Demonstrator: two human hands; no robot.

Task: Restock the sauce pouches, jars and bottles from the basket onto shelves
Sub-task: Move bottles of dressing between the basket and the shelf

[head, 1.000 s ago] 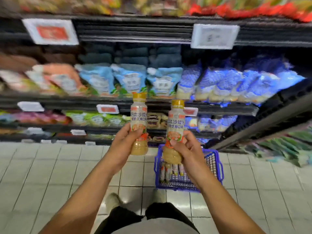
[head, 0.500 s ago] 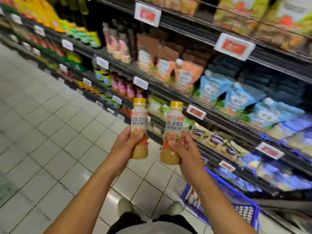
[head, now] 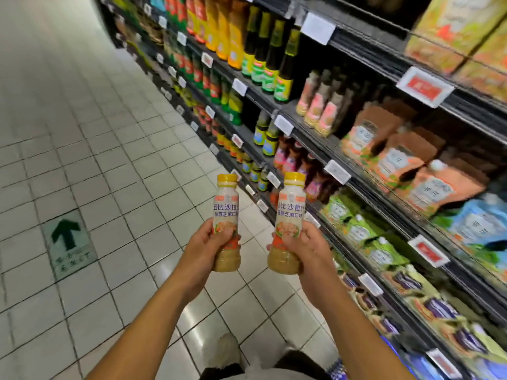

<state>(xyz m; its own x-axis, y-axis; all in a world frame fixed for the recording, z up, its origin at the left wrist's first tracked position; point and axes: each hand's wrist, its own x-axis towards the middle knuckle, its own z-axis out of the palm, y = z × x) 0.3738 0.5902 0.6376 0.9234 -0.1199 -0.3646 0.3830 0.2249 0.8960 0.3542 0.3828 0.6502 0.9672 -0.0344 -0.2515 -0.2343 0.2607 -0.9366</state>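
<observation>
Swinging left since a moment ago, my view now runs down the aisle. My left hand [head: 204, 250] wraps the left bottle [head: 226, 209], my right hand [head: 310, 250] wraps the right bottle [head: 290, 215], both upright. Similar bottles [head: 321, 108] stand on a shelf [head: 310, 137] up and right, nearer my right hand.

Left hand [head: 211, 249] and right hand [head: 311, 252] were bare. Left forearm [head: 153, 305] and right forearm [head: 351, 314] were bare too, right down to the frame's bottom edge. Light grey shirt [head: 260, 373] showed at bottom centre as a rounded, blurred hem. Dark trousers [head: 219, 372] showed on either side of it, black or near black; their cut and length could not be told. Left shoe [head: 224, 349] was pale, off-white, with a rounded toe, badly blurred. Right shoe [head: 288, 348] was also pale and only partly in sight.
</observation>
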